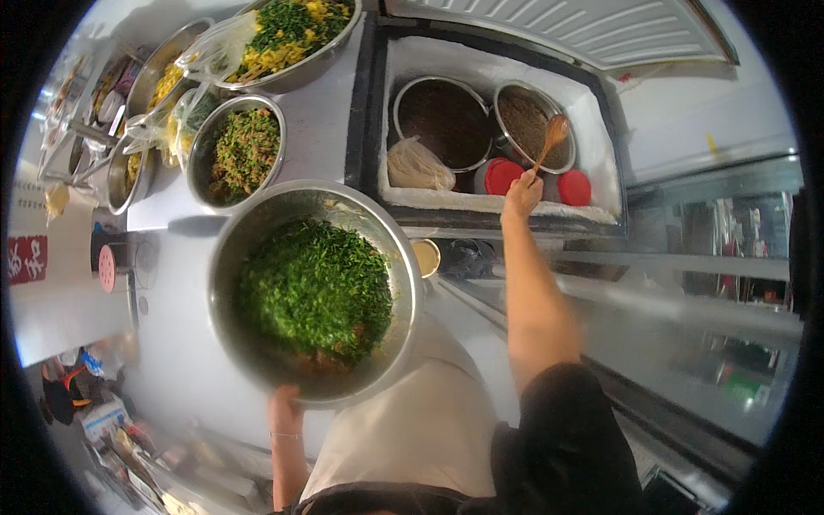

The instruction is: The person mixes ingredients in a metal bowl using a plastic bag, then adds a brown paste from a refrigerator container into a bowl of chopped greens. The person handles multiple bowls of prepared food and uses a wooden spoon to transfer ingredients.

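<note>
A large stainless steel bowl stands before me, holding chopped green leaves with some brown filling showing at the near edge. My left hand grips its near rim. Over the open chest freezer, my right hand holds a wooden spoon by its handle. The bowl of the spoon hangs above a metal pot of brown ground seasoning or mince; contact cannot be made out. Beside it in the freezer is a wider pot of dark brown contents.
Red-lidded containers and a plastic bag of pale food sit in the freezer, whose lid is raised. On the left stand a smaller bowl of mixed filling and a big bowl of greens and yellow egg-like pieces. A glass-fronted cabinet flanks my right.
</note>
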Demonstrator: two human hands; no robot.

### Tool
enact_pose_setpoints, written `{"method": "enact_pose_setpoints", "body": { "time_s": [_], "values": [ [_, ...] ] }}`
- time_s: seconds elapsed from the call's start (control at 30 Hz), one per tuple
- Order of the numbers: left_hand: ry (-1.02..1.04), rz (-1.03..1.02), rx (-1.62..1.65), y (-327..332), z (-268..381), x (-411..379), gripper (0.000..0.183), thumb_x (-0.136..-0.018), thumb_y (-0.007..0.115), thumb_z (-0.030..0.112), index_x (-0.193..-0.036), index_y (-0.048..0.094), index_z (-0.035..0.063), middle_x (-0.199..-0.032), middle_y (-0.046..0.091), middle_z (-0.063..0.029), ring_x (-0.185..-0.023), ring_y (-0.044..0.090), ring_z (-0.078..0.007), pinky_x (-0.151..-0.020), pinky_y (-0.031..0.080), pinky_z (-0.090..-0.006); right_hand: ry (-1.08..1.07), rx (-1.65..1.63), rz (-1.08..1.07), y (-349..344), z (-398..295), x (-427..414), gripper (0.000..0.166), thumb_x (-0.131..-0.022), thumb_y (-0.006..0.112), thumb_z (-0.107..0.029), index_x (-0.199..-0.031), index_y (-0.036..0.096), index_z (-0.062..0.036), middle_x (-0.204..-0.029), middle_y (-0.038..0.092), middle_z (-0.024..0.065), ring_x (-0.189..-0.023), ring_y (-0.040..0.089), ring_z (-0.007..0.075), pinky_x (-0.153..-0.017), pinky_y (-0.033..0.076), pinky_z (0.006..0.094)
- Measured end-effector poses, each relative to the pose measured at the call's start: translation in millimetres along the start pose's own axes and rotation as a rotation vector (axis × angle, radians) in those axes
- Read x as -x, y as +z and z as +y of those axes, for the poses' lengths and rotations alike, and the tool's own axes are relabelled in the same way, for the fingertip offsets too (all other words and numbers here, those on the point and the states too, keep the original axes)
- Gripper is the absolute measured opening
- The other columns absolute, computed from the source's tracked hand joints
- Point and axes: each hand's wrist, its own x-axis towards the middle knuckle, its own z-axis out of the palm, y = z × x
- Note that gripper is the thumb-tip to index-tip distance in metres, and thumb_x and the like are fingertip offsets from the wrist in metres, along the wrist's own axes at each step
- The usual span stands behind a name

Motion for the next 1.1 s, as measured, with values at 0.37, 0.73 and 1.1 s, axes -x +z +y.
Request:
{"method": "enact_pose_setpoints", "body": {
  "time_s": [0.37, 0.73, 1.1],
  "values": [
    [0.065, 0.017, -0.007, 0.2, 27.1, -8.2, 0.012, -0.073, 0.057, 0.002, -0.062, 0.051, 0.005, -0.067, 0.051, -0.0051, -0.061, 0.055, -0.0212, -0.056, 0.048, -0.0363, -0.101, 0.127, -0.177, -96.9, 19.6, 61.5, 0.024, -0.092, 0.05, -0.025, -0.083, 0.059, -0.0043, -0.064, 0.053, 0.003, -0.06, 0.05, 0.0136, -0.058, 0.04, 0.0299],
    [0.033, -0.054, 0.022, 1.1, 37.9, -10.8, 0.022, -0.074, 0.054, 0.0, -0.095, 0.048, 0.0039, -0.076, 0.05, -0.0083, -0.063, 0.053, -0.0226, -0.05, 0.048, -0.0383, -0.029, 0.053, -0.366, -44.2, -18.7, 33.5, 0.022, -0.093, 0.051, -0.025, -0.088, 0.061, -0.0054, -0.064, 0.053, 0.0018, -0.057, 0.049, 0.0122, -0.054, 0.039, 0.0287],
    [0.187, 0.066, 0.067, 90.5, 19.4, 9.1, 0.029, -0.073, 0.057, -0.002, -0.099, 0.048, 0.0059, -0.073, 0.047, -0.0059, -0.065, 0.052, -0.0214, -0.054, 0.044, -0.0398, -0.2, 0.759, -0.741, 85.1, 32.3, -67.8, 0.026, -0.091, 0.05, -0.022, -0.104, 0.065, -0.0053, -0.09, 0.067, 0.0174, -0.088, 0.064, 0.0323, -0.076, 0.049, 0.0411]
  ]
}}
